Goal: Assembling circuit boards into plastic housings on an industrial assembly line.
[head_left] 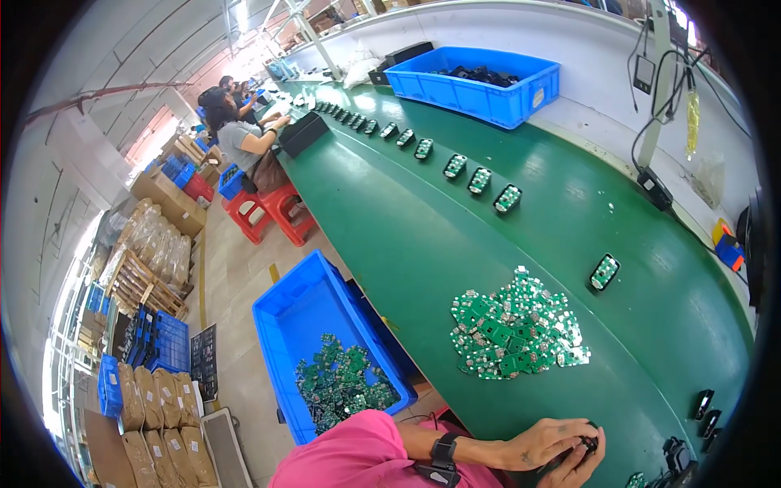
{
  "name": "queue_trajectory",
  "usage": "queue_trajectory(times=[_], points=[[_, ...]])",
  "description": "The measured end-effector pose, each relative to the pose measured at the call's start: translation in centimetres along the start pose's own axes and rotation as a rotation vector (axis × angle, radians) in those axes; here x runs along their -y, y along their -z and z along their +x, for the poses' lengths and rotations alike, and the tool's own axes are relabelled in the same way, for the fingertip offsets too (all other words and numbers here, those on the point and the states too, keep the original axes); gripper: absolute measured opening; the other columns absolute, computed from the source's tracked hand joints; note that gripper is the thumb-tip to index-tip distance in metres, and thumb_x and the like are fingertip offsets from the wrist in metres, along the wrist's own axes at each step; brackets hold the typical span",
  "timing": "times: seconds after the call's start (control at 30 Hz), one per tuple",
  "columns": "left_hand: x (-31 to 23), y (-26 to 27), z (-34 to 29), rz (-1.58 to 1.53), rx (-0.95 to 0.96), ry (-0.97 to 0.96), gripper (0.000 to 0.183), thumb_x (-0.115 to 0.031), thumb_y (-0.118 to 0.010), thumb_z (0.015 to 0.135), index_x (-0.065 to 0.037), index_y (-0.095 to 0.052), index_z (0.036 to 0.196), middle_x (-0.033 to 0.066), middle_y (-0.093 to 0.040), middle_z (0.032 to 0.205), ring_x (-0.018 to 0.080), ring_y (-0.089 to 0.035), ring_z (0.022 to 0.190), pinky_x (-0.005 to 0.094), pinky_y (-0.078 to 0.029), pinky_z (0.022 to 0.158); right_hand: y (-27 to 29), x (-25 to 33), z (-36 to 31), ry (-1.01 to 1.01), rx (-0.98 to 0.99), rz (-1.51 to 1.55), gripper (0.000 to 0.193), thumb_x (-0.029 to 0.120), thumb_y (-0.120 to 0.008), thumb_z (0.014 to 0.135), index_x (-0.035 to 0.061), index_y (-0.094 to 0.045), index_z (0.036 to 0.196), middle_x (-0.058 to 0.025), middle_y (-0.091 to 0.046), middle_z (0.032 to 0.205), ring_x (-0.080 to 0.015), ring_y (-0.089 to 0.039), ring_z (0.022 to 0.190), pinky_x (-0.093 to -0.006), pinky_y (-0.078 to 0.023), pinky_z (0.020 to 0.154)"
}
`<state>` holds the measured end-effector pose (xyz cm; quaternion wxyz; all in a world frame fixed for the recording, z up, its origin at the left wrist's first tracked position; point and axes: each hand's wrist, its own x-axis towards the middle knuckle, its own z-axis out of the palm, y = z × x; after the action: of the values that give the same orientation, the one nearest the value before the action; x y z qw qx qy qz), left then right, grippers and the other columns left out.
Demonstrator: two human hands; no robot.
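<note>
At the lower right, my left hand (555, 437) and my right hand (576, 472) are closed together around a small black plastic casing (589, 443). Fingers cover most of it, so its inside cannot be made out. A black band with a device (443, 459) is on my left wrist. Beyond my hands a pile of small green circuit boards (517, 329) lies on the green bench (407, 236). Farther right on the bench rests a black casing with a green board in it (604, 272).
More board-filled casings (508, 198) run in a line toward the far end. Black parts (704, 404) lie at the right. A blue bin of boards (281, 309) stands left of the bench, another blue bin (512, 102) at the back. A co-worker (242, 134) sits far left.
</note>
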<state>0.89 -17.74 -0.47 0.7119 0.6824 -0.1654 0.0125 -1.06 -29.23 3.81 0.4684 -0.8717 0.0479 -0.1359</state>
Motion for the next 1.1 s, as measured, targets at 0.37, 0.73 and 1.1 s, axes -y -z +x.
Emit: queue_trajectory(times=[0.37,0.73,1.1], points=[[-1.6,3.1,2.1,-0.114,-0.05,0.441,0.051,-0.017,-0.051,0.101,-0.006,-0.037,0.149,0.018,-0.065,0.12,0.0168,-0.07,0.07,0.0278,-0.058,0.06,-0.4,0.3,5.1,-0.084,0.339,0.141,0.03,0.009,-0.055,0.096,0.0004,-0.058,0.124,-0.0074,-0.065,0.082,-0.0101,-0.061,0.072,-0.0256,-0.049,0.06],[0.3,1.1,0.6,0.223,-0.021,0.216,0.027,-0.005,-0.061,0.094,0.004,-0.058,0.12,0.015,-0.067,0.113,0.0166,-0.072,0.073,0.0253,-0.058,0.061,-8.8,-6.8,24.3,0.116,0.063,-0.032,0.034,0.014,-0.058,0.095,-0.0005,-0.058,0.125,-0.0222,-0.068,0.096,-0.0238,-0.07,0.065,-0.0354,-0.055,0.059],[0.3,1.6,0.5,0.188,-0.068,0.239,0.022,-0.008,-0.062,0.093,0.003,-0.063,0.112,0.0156,-0.067,0.104,0.0183,-0.07,0.068,0.0271,-0.055,0.057,3.4,-6.5,24.8,-0.046,-0.265,-0.656,0.06,0.032,-0.072,0.084,0.0012,-0.047,0.129,-0.0214,-0.053,0.123,-0.0429,-0.061,0.105,-0.0504,-0.052,0.086]])
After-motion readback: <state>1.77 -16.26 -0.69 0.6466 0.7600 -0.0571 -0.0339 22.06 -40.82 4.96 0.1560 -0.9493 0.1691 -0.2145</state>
